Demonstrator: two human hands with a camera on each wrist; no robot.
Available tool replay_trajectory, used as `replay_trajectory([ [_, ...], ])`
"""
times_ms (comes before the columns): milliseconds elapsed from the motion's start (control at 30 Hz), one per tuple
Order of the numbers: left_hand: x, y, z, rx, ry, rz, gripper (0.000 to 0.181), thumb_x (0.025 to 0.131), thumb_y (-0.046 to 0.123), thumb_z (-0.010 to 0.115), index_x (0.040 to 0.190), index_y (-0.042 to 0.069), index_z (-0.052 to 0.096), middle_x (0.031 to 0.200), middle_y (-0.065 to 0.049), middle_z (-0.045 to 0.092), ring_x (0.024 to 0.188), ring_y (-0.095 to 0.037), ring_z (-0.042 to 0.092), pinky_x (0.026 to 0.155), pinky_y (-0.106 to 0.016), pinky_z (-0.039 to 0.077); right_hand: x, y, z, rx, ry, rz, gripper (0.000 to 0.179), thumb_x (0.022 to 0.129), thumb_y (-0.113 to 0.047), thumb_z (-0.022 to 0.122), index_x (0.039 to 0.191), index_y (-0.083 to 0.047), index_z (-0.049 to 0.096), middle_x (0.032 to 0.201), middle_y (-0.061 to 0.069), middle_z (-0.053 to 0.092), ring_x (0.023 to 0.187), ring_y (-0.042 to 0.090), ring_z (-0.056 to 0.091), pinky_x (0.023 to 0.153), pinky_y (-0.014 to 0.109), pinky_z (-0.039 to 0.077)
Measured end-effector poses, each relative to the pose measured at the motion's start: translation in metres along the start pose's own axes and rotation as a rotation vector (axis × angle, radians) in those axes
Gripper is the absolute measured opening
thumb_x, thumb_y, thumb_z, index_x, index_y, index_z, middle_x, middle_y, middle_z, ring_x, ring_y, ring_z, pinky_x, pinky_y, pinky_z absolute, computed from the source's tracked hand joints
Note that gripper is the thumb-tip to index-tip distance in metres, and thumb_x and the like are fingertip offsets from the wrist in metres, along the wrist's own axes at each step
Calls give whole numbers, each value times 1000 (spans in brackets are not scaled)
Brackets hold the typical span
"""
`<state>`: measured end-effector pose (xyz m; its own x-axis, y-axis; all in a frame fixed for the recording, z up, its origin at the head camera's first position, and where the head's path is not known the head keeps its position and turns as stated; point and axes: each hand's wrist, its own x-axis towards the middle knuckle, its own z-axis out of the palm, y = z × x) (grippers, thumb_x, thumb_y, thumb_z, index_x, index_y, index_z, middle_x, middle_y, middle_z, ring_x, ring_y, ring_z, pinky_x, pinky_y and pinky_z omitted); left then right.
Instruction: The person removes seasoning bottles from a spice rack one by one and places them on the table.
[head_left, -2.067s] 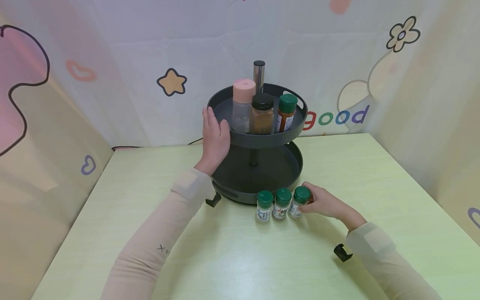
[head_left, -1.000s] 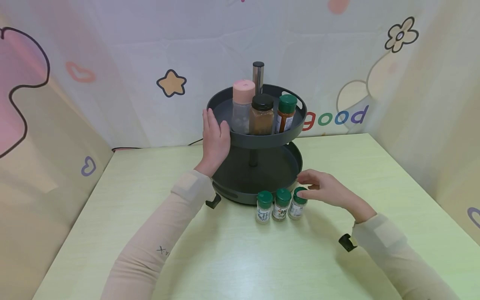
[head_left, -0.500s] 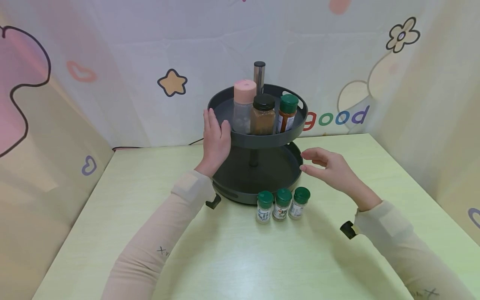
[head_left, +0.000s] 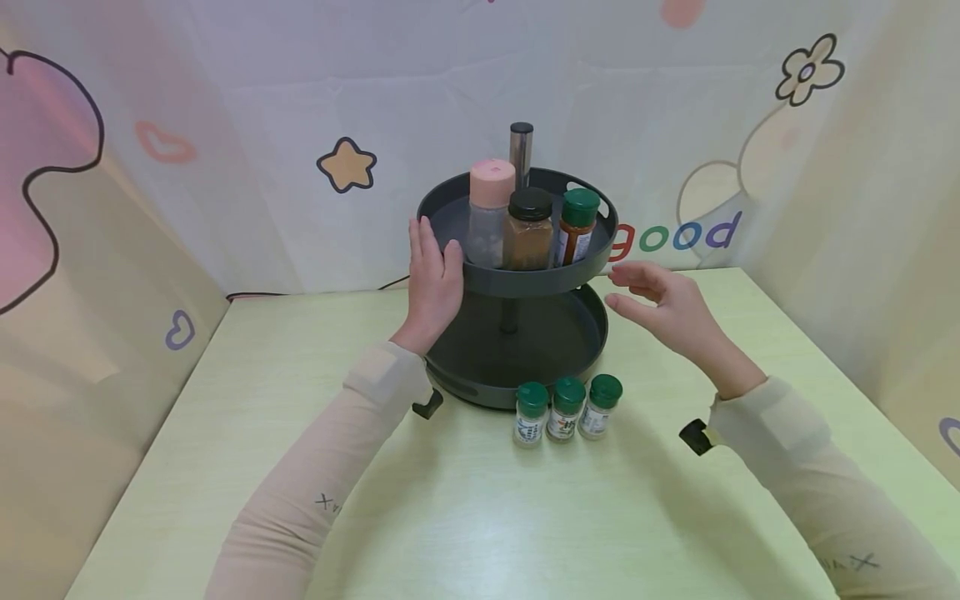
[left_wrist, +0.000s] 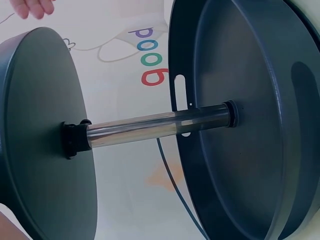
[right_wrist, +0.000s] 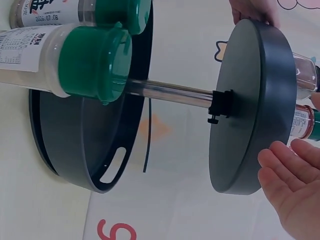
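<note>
A dark two-tier round rack stands on the table, with an upper tray (head_left: 517,284) and a lower tray (head_left: 480,392). My left hand (head_left: 435,279) rests with straight fingers against the left rim of the upper tray. Close to that tray's right side is my right hand (head_left: 667,304), fingers loosely bent and holding nothing. On the upper tray stand a pink-capped bottle (head_left: 487,225), a black-lidded spice jar (head_left: 529,237) and a green-capped jar (head_left: 577,229) of red spice. Three green-capped spice jars (head_left: 566,412) stand upright on the table before the lower tray.
The pale table (head_left: 480,517) reaches back to a printed curtain (head_left: 262,167). A metal post (left_wrist: 150,129) joins the two trays. A thin dark cable (left_wrist: 172,182) runs behind the rack. Small black wrist cameras (head_left: 696,437) are strapped at the cuffs.
My right hand has left the rightmost green-capped jar on the table and risen to beside the upper tray. The left hand stays at the upper rim, and the jars have not moved.
</note>
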<state>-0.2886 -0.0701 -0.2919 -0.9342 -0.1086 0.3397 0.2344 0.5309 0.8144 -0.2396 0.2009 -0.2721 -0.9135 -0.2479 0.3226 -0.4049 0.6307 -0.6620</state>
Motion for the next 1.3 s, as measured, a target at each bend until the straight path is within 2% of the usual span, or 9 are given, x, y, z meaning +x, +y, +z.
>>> replay_trajectory([
  [233, -1, 0, 0, 0, 3, 11, 61, 94, 34, 27, 143, 8, 1, 150, -5, -8, 138, -20, -1, 111, -41, 10, 7, -7, -3, 40, 37, 0, 47, 85, -27, 56, 123, -3, 47, 121, 16, 54, 112, 27, 50, 97, 40, 38],
  [400, 0, -1, 0, 4, 6, 21, 61, 94, 34, 27, 143, 8, 1, 150, -6, -8, 138, -20, 0, 111, -41, 10, 14, -13, -5, 49, 39, 16, 49, 84, -29, 57, 124, -4, 46, 123, 16, 52, 113, 28, 49, 97, 44, 38],
  [700, -1, -1, 1, 14, 10, 15, 61, 94, 35, 28, 143, 9, 1, 150, -4, -8, 138, -19, 1, 111, -40, 12, 26, -21, -8, -28, 48, 27, 56, 82, -32, 59, 127, -3, 43, 127, 17, 48, 119, 32, 41, 100, 50, 30],
  [833, -1, -2, 1, 17, 17, 20, 61, 94, 35, 28, 143, 9, 2, 150, -4, -7, 138, -20, 2, 110, -41, 13, 29, -25, -9, -54, 37, 51, 59, 81, -36, 59, 127, -4, 43, 130, 16, 46, 121, 32, 37, 97, 55, 29],
  [1067, -2, -2, 2, 24, 27, 29, 61, 94, 36, 27, 143, 10, 3, 150, -2, -7, 138, -19, 2, 110, -40, 13, 38, -26, -11, -74, 4, 76, 64, 80, -40, 59, 130, -5, 39, 133, 15, 43, 122, 31, 36, 96, 55, 30],
  [1300, -3, -3, 1, 25, 34, 31, 60, 94, 36, 27, 143, 10, 3, 150, -2, -6, 138, -19, 3, 110, -39, 14, 49, -26, -6, -108, -35, 76, 64, 81, -43, 56, 131, -6, 39, 133, 14, 43, 118, 31, 41, 91, 51, 38],
])
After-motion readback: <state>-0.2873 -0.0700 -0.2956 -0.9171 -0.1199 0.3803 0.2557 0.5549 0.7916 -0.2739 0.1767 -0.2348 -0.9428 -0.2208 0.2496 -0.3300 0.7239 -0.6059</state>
